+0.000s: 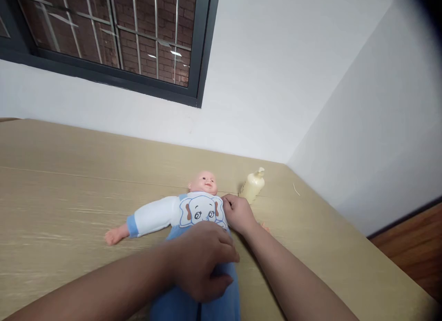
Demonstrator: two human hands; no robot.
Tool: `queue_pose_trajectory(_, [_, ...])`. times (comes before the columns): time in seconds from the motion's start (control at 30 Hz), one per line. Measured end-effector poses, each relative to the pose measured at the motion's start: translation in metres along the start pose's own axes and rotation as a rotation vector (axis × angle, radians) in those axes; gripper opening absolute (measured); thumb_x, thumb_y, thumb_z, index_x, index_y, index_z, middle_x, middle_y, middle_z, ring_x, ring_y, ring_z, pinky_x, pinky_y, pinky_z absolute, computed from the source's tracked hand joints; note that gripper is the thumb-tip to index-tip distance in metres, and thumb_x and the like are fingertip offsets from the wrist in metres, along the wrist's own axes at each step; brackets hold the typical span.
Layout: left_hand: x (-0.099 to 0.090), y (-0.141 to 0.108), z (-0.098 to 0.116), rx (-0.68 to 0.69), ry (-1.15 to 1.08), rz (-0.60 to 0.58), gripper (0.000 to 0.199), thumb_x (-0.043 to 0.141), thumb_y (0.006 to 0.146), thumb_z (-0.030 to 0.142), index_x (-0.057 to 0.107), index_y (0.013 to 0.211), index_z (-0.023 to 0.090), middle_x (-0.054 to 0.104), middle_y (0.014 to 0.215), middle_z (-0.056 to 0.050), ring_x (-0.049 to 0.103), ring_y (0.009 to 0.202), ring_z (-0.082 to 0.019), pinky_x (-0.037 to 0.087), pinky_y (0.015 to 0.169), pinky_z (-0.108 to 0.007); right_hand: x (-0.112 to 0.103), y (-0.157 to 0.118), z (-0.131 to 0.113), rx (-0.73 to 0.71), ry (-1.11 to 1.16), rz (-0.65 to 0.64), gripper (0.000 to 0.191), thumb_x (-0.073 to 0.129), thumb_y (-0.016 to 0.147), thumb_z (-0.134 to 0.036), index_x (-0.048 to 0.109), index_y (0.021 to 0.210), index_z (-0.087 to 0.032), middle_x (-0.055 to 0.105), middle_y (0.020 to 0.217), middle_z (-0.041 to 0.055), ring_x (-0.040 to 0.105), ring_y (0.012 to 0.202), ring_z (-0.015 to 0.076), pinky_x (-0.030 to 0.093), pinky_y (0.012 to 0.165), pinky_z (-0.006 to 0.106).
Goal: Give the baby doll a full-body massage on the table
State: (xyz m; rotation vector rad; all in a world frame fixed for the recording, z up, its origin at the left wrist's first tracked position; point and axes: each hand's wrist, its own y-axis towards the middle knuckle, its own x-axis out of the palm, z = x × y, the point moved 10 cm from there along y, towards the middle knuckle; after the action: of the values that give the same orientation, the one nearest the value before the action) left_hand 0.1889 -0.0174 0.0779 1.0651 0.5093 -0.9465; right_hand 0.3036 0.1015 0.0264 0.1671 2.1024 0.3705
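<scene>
A baby doll (203, 183) lies face up on the wooden table, wearing a white top (155, 216) with an elephant print and blue trousers (221, 298). One sleeved arm stretches out to the left. My left hand (207, 261) hangs over the trousers, thumb and fingers apart with nothing between them. At the doll's right shoulder, my right hand (238, 213) has its fingers closed on the edge of the top. Part of the doll's other hand (265, 227) shows behind my right wrist.
A pale yellow pump bottle (253, 185) stands just beyond my right hand. Farther right on the table (311, 229) lies a thin white strip (296, 189). White walls and a barred window (113, 35) are behind the table.
</scene>
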Motion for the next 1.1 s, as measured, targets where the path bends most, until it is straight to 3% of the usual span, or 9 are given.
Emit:
queue_pose_trajectory(0.23, [-0.044, -0.007, -0.058, -0.282, -0.181, 0.058, 0.031, 0.057, 0.089, 0.030, 0.078, 0.110, 0.026, 0.077, 0.108, -0.008, 0.069, 0.108, -0.029, 0.045, 0.110, -0.045, 0.000, 0.004, 0.005, 0.024, -0.026, 0.020, 0.033, 0.044, 0.097, -0.026, 0.059, 0.068, -0.021, 0.063, 0.065, 0.0009, 0.055, 0.063, 0.0152, 0.032, 0.059, 0.025])
queue_pose_trajectory(0.4, [-0.067, -0.032, -0.117, -0.429, -0.159, 0.164, 0.035, 0.059, 0.091, 0.036, 0.076, 0.121, 0.027, 0.070, 0.131, -0.005, 0.059, 0.130, -0.028, 0.036, 0.118, -0.043, -0.001, 0.003, 0.005, 0.027, -0.015, 0.033, 0.031, 0.045, 0.096, -0.025, 0.054, 0.067, -0.021, 0.061, 0.064, 0.0004, 0.054, 0.062, 0.0144, 0.031, 0.058, 0.025])
queue_pose_trajectory(0.5, [-0.076, -0.054, -0.151, -0.579, -0.131, 0.281, 0.043, 0.054, 0.094, 0.042, 0.072, 0.127, 0.023, 0.066, 0.137, -0.007, 0.059, 0.130, -0.028, 0.041, 0.114, -0.042, -0.002, 0.003, 0.002, 0.019, -0.005, 0.040, 0.031, 0.045, 0.096, -0.024, 0.054, 0.066, -0.020, 0.062, 0.064, 0.0005, 0.055, 0.061, 0.0141, 0.031, 0.057, 0.025])
queue_pose_trajectory(0.6, [-0.085, -0.065, -0.163, -0.671, -0.005, 0.336, 0.043, 0.051, 0.094, 0.047, 0.075, 0.121, 0.021, 0.071, 0.128, -0.009, 0.065, 0.118, -0.029, 0.048, 0.103, -0.039, -0.003, 0.003, 0.001, 0.009, 0.009, 0.049, 0.031, 0.045, 0.096, -0.023, 0.056, 0.067, -0.020, 0.064, 0.065, 0.0012, 0.056, 0.062, 0.0146, 0.034, 0.058, 0.025])
queue_pose_trajectory(0.7, [-0.088, -0.064, -0.164, -0.718, 0.154, 0.277, 0.041, 0.044, 0.097, 0.046, 0.078, 0.105, 0.024, 0.077, 0.110, -0.008, 0.068, 0.102, -0.028, 0.050, 0.088, -0.036, -0.005, 0.002, 0.000, -0.014, 0.037, 0.058, 0.030, 0.044, 0.096, -0.022, 0.063, 0.073, -0.020, 0.068, 0.070, 0.0025, 0.061, 0.066, 0.0162, 0.040, 0.061, 0.026])
queue_pose_trajectory(0.77, [-0.087, -0.063, -0.165, -0.746, 0.249, 0.198, 0.044, 0.039, 0.100, 0.045, 0.077, 0.096, 0.024, 0.077, 0.099, -0.008, 0.068, 0.092, -0.028, 0.047, 0.078, -0.034, -0.009, 0.000, -0.005, -0.039, 0.063, 0.086, 0.025, 0.046, 0.095, -0.021, 0.070, 0.087, -0.021, 0.074, 0.086, 0.0043, 0.066, 0.080, 0.0181, 0.047, 0.071, 0.028])
queue_pose_trajectory(0.87, [-0.086, -0.065, -0.169, -0.778, 0.325, 0.133, 0.046, 0.034, 0.101, 0.045, 0.074, 0.090, 0.024, 0.075, 0.094, -0.009, 0.067, 0.086, -0.028, 0.042, 0.070, -0.033, -0.028, -0.015, -0.037, -0.232, 0.147, 0.231, 0.023, 0.051, 0.092, -0.020, 0.070, 0.104, -0.022, 0.075, 0.107, 0.0069, 0.066, 0.105, 0.0214, 0.049, 0.096, 0.036])
queue_pose_trajectory(0.97, [-0.085, -0.068, -0.171, -0.783, 0.334, 0.118, 0.049, 0.031, 0.103, 0.045, 0.072, 0.085, 0.024, 0.075, 0.092, -0.008, 0.067, 0.085, -0.028, 0.040, 0.070, -0.033, -0.040, -0.048, -0.097, -0.574, 0.264, 0.274, 0.024, 0.056, 0.088, -0.020, 0.068, 0.108, -0.022, 0.074, 0.111, 0.0078, 0.066, 0.110, 0.0223, 0.048, 0.104, 0.040])
queue_pose_trajectory(1.1, [-0.082, -0.070, -0.175, -0.787, 0.329, 0.103, 0.048, 0.030, 0.103, 0.046, 0.073, 0.101, 0.026, 0.076, 0.101, -0.007, 0.068, 0.092, -0.029, 0.042, 0.074, -0.033, -0.015, -0.096, -0.172, -0.897, 0.277, -0.061, 0.032, 0.057, 0.087, -0.041, 0.066, 0.113, -0.025, 0.070, 0.126, 0.0065, 0.062, 0.123, 0.0207, 0.046, 0.108, 0.036])
